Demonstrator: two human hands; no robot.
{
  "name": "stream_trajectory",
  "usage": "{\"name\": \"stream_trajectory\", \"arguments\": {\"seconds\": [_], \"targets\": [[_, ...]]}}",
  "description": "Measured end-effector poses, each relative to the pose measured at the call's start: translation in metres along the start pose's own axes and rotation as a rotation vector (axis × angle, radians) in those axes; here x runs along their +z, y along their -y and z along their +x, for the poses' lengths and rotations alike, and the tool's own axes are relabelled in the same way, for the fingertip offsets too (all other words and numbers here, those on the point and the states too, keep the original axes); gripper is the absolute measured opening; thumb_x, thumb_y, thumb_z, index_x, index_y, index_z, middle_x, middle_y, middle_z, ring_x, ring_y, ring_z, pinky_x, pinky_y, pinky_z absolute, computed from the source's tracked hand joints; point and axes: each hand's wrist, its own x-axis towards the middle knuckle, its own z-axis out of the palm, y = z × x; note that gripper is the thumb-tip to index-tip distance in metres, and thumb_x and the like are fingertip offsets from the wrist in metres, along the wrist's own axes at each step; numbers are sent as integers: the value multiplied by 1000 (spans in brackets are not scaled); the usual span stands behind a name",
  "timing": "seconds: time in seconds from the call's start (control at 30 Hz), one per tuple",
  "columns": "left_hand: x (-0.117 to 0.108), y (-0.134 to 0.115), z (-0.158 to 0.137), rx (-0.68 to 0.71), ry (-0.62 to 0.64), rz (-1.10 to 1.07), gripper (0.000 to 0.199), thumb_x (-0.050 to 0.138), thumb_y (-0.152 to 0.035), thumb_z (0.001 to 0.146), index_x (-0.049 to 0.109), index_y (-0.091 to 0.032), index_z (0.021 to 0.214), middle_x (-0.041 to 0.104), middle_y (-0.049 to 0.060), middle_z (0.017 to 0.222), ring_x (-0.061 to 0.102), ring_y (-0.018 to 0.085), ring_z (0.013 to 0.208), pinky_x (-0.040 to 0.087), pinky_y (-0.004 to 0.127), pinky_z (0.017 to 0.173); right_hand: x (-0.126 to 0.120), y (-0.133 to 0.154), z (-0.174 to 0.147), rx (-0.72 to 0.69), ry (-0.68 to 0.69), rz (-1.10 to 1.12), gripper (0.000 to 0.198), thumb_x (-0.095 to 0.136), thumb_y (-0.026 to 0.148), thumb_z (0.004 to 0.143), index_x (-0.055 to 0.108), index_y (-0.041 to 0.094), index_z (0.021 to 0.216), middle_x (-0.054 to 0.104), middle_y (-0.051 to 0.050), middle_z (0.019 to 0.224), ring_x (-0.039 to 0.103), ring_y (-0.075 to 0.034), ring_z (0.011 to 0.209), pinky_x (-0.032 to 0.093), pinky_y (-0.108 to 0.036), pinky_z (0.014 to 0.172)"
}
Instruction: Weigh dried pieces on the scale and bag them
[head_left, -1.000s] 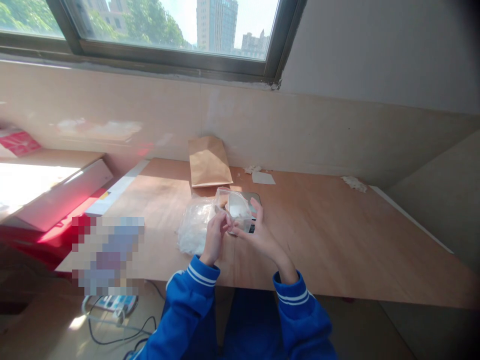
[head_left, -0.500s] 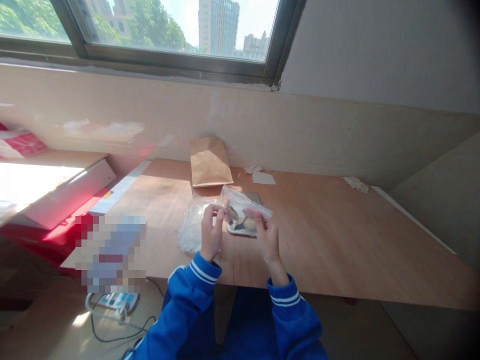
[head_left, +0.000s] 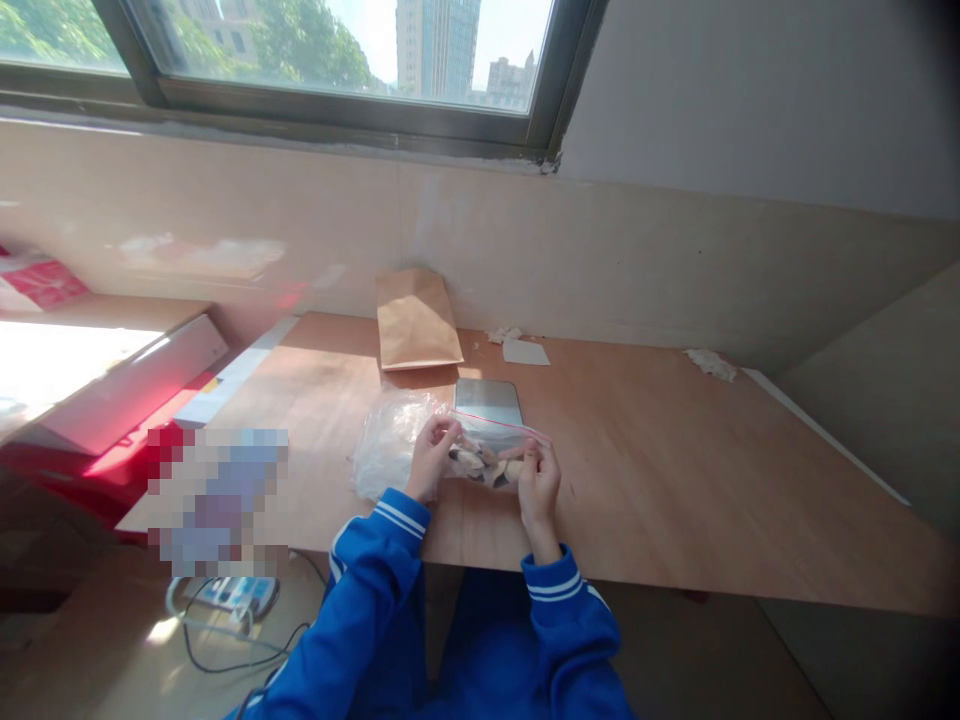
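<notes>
I grasp the clear bag (head_left: 491,452) at both sides, above the near part of the table (head_left: 675,450) and just on my side of the flat silver-topped device (head_left: 487,400). Dark and pale pieces (head_left: 477,464) show through its film; I cannot tell whether its red-lined mouth is sealed. If it is unsealed, tipping the bag could spill the pieces. Uneven pull between my hands could crease the red line or slip a corner free. Drift leftward could snag the loose plastic bags (head_left: 391,442), which lie right beside my left hand (head_left: 433,452). Pose: both forearms reach forward and converge; the left hand pinches the bag's left edge between thumb and fingers, while the right hand (head_left: 538,488) grips the right edge, thumb uppermost, fingers curled.
</notes>
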Motion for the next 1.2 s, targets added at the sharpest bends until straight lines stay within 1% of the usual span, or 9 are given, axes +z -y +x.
{"name": "stream_trajectory", "arguments": {"seconds": [0.17,0.27,0.43,0.57,0.77,0.87,0.97,1.07,1.2], "targets": [[-1,4,-3,-69,57,-11,35,68,-48,73,67,-16,88,57,-1,66,53,11,62,42,22,59,-5,-1,-4,-19,5,-37,39,41,49,93,60,17,105,65,0,63,62,-18,62,48,-33,72],[-3,5,-5,-72,71,62,37,67,-52,73,70,-15,79,53,-2,59,48,10,56,38,22,54,-5,1,-6,-17,45,-46,41,38,49,94,59,18,109,64,0,64,62,-18,60,49,-32,69],[-7,5,-5,-5,1,159,36,65,-51,74,72,-16,70,58,0,58,52,12,59,41,23,61,-6,2,-8,14,-33,-114,46,32,53,95,61,18,92,61,-1,57,61,-19,57,48,-30,64],[-9,8,-5,32,-58,200,34,63,-49,77,71,-17,70,60,-1,58,50,10,51,40,23,55,-6,-1,-8,0,-70,-165,44,34,54,94,59,18,89,62,-2,58,62,-20,56,47,-30,61],[-9,10,-5,-24,-47,176,39,62,-55,77,67,-17,69,42,-6,40,41,8,39,33,20,44,-6,-5,-8,-15,-116,-191,41,36,53,93,58,19,88,65,-5,65,63,-20,59,46,-29,59],[-7,8,-5,-64,-8,106,41,65,-57,73,66,-16,72,48,-5,46,40,7,39,31,18,40,-7,-5,-7,-4,-217,-199,41,36,54,93,57,19,87,68,-10,77,64,-22,65,45,-29,59],[-7,6,-6,-87,33,96,40,69,-55,70,67,-15,75,57,-1,59,47,7,46,36,18,41,-8,-3,-5,54,-282,-174,41,36,55,92,54,20,85,67,-9,71,64,-23,64,45,-30,60],[-7,5,-7,-99,48,124,37,69,-52,71,68,-15,73,62,2,66,51,8,50,38,18,41,-8,-1,-5,93,-258,-134,40,35,55,93,53,20,84,65,-7,67,63,-22,62,45,-30,61],[-8,6,-6,-106,-2,101,36,69,-51,72,69,-16,79,64,2,67,55,10,52,39,18,40,-6,-1,-6,90,-177,-85,40,36,55,92,53,20,86,64,-5,66,62,-20,61,47,-30,65]]}}
